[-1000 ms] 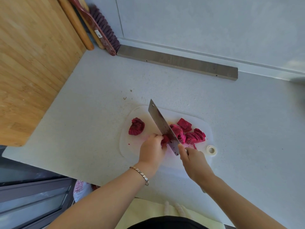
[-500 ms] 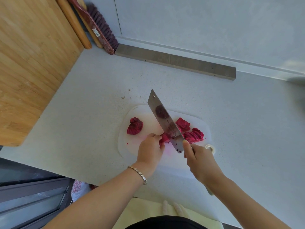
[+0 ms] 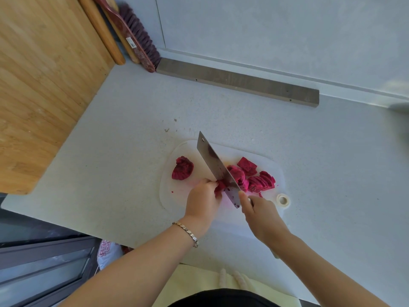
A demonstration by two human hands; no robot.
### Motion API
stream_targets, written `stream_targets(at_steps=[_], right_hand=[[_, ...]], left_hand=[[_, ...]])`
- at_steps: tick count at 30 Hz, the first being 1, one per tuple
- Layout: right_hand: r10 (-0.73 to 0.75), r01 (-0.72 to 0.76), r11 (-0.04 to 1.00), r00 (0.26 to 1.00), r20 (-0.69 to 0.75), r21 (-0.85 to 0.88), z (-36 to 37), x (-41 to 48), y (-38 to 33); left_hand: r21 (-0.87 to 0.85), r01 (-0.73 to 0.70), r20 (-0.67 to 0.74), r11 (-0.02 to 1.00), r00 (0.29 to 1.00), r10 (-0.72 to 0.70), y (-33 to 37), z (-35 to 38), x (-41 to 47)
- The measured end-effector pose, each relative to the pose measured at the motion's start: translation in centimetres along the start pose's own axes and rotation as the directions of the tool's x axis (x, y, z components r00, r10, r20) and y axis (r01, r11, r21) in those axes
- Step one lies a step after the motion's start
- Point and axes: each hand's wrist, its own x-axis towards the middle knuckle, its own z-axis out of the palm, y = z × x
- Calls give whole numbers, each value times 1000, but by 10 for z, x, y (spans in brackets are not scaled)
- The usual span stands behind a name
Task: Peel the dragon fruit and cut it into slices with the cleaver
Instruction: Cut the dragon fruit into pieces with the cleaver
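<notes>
Only the one head view here, looking down at a pale speckled bench (image 3: 309, 165) with a white cutting board (image 3: 274, 168) on it. Peeling looks done — everything on the board is bare magenta flesh — so I'd say we're well into the slicing step.

The right hand (image 3: 261, 214) has its grip wrapped tight around the handle of the cleaver (image 3: 215, 167), index finger up near the heel of the blade. The blade sits tilted, tip pointing away, its edge down in the fruit. The left hand (image 3: 203, 203) has its grip clamped on the small piece being cut (image 3: 220, 187), fingertips curled right beside the blade.

That piece is getting short, so the next move calls for shifting the fingers back before the next stroke, or swapping in the waiting chunk.

Counts, as best I can tell: one cleaver, one board, one uncut chunk (image 3: 182, 168) off to the left of the blade, one piece under the hand, and a pile of slices (image 3: 254, 177) on the right — roughly three clumps, though I can't count individual slices. One small tape roll (image 3: 283, 199) sits at the board's near right corner.
</notes>
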Motion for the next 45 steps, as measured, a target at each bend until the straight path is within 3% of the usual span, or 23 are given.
stream_targets(at_steps=[6, 19, 32, 45], right_hand=[[9, -6, 989, 1000, -17, 147, -16, -16, -7], [25, -25, 1000, 1000, 6, -7, 7, -4, 2], [-5, 8, 987, 1000, -21, 163, -15, -20, -8], [15, -15, 1000, 1000, 7, 2, 8, -5, -4]], left_hand=[[26, 5, -7, 1000, 1000, -5, -3, 1, 0], [-22, 16, -4, 1000, 1000, -16, -3, 2, -1], [13, 36, 2, 999, 999, -36, -4, 2, 0], [-24, 31, -8, 999, 999, -31, -7, 4, -1]])
